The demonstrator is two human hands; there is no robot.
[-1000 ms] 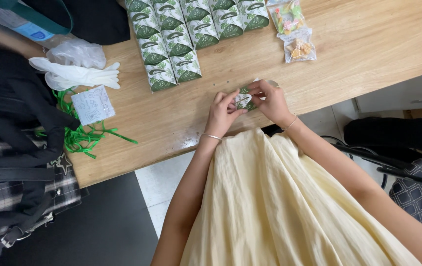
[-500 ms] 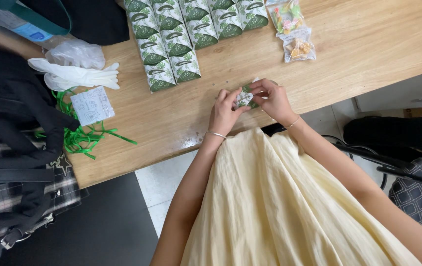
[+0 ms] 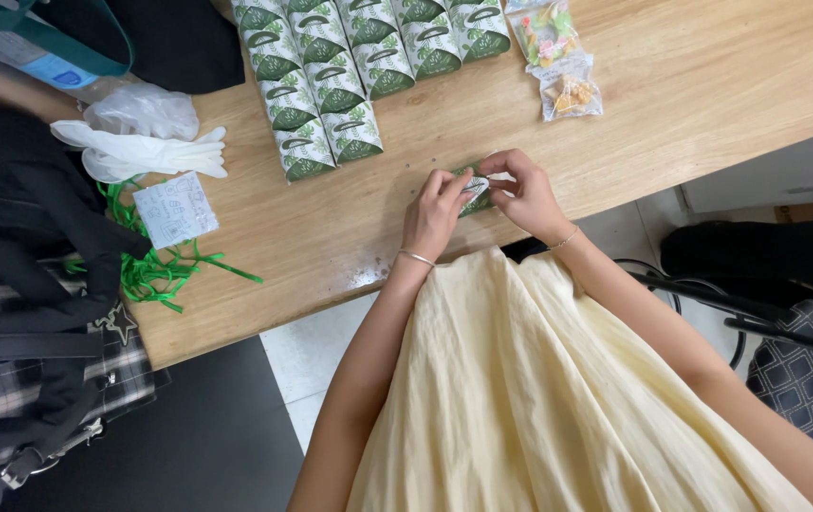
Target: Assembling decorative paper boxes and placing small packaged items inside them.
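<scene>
Both hands closed on one small green-and-white gift box (image 3: pixel 475 192), held at the near edge of the wooden table (image 3: pixel 710 104); left hand (image 3: pixel 435 216) pinching the box from 9 o'clock, fingers curled round its side; right hand (image 3: pixel 525 194) pinching from 3 o'clock, fingertips (image 3: pixel 494 171) pressed on the top flaps; box mostly hidden between the fingers, flap state not discernible.

Probable faults, judged from the present grip: crushing or creasing of the thin card walls under excess pinch; tearing of a flap or handle tab if forced out of line; slipping of the box over the table edge at 6 o'clock, given its position just beside that edge and above the pale yellow skirt (image 3: pixel 558 398); spilling of any contents, if tilted while unsealed.

Surroundings: finished rows of matching boxes (image 3: pixel 350 66) at 11 o'clock, near but apart from the hands; two clear candy packets (image 3: pixel 558 57) at 1 o'clock; white gloves (image 3: pixel 146 152) and a clear plastic bag (image 3: pixel 146 109) at 10 o'clock; a small printed card (image 3: pixel 176 210) and green ribbon strands (image 3: pixel 165 270) at 9 o'clock; dark bag with plaid fabric (image 3: pixel 27 313) at far 9 o'clock, overhanging the table end; dark chair (image 3: pixel 786 313) at 4 o'clock.

Obstructions: none directly between hands and box; stacked rows limiting forward working room at 11 o'clock.
</scene>
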